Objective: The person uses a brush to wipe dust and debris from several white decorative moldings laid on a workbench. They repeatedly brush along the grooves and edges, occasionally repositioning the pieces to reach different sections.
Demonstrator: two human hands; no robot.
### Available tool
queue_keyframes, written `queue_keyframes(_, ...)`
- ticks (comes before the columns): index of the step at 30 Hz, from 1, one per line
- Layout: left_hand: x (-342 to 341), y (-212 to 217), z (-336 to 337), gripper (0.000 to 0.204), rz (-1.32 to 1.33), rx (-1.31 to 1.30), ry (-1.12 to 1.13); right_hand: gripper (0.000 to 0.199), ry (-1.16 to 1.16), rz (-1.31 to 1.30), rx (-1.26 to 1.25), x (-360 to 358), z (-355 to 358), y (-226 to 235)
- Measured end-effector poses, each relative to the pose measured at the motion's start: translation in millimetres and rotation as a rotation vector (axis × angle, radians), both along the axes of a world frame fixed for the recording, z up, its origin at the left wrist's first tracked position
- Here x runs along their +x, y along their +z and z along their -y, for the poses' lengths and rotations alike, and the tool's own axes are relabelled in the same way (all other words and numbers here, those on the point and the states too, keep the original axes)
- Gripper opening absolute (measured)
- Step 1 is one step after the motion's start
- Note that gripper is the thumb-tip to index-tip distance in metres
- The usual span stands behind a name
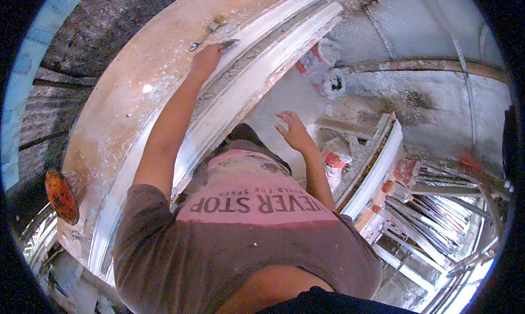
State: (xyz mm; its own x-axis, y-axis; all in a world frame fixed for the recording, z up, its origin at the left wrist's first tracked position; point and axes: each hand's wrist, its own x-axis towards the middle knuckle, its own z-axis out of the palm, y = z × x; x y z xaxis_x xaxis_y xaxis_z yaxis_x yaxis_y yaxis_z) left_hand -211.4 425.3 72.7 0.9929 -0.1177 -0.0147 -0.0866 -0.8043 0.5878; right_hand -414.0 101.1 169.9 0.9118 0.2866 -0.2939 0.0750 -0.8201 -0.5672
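Left hand (206, 60) grip closed around a small scraper (227, 43), blade pressed into the groove of the white plaster moulding (257, 68) high on the curved beam. Right hand (294, 131) open, fingers spread, holding nothing, hovering near the pale wall (273, 103). Step in hand looks like scraping the groove; next stroke likely needs steady pressure along the curve. Scaffold bars (426, 226) lie lower right.

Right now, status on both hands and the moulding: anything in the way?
Left hand shut on small scraper tool, blade at white moulding groove. Right hand open, empty, hovering off the moulding. Nothing blocking the groove; rubble and bags lie beyond.
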Motion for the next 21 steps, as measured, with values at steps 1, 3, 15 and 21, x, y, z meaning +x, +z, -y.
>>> queue_keyframes(1, 0.6, 1.9, 2.1, 0.032, -0.018, -0.013, 0.022, 0.039, -0.015, -0.008, 0.008, 4.6, 2.9, 4.6)
queue_keyframes(3, -7.0, 7.3, -1.4, 0.032, -0.056, -0.012, 0.048, 0.039, -0.057, -0.030, 0.048, 8.3, 5.9, 5.5)
queue_keyframes(15, -21.3, 38.5, 62.4, 0.034, -0.152, -0.306, 0.064, 0.035, 0.211, 0.025, 0.120, 104.6, 64.9, -57.1)
queue_keyframes(21, -50.1, 33.3, 157.5, 0.035, -0.390, -0.588, 0.001, 0.037, 0.080, -0.025, 0.116, 188.3, 106.7, -57.2)
